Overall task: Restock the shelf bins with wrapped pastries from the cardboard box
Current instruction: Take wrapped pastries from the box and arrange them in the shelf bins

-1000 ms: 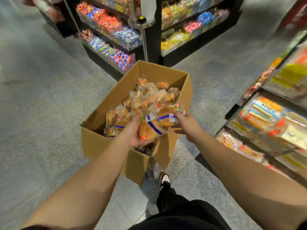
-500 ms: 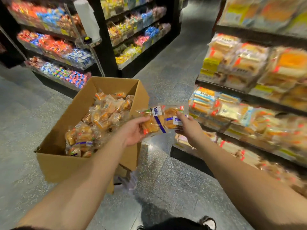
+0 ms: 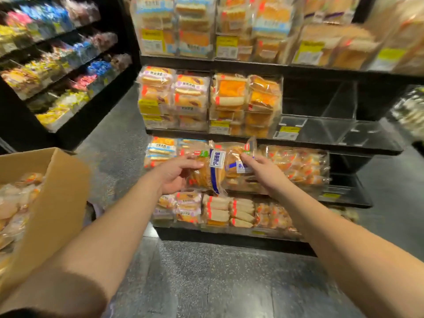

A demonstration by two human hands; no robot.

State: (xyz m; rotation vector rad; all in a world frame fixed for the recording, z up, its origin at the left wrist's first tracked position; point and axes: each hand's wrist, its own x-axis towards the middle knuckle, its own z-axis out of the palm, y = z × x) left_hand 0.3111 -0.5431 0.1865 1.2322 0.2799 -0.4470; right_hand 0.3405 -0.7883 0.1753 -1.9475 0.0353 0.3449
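Observation:
My left hand (image 3: 177, 174) grips a wrapped pastry with a blue stripe (image 3: 207, 172), held up in front of the shelf. My right hand (image 3: 263, 169) grips a second wrapped pastry (image 3: 236, 161) beside it; the two packs touch or overlap. Both are at the height of the third shelf row, before a clear bin of small wrapped pastries (image 3: 300, 167). The cardboard box (image 3: 57, 203) stands at the left edge, still holding several wrapped pastries (image 3: 16, 203). An empty clear shelf bin (image 3: 321, 129) sits one row higher, to the right.
Black shelving (image 3: 241, 65) holds clear bins packed with bread and cake packs in several rows. A second shelf of bright candy bags (image 3: 64, 72) stands at the left across a grey stone floor (image 3: 206, 283). The box flap juts toward my left forearm.
I have turned from the box to the pastry shelf. Both hands carried their pastries away from the box and now hold them up before the shelf bins; the box slid to the left edge.

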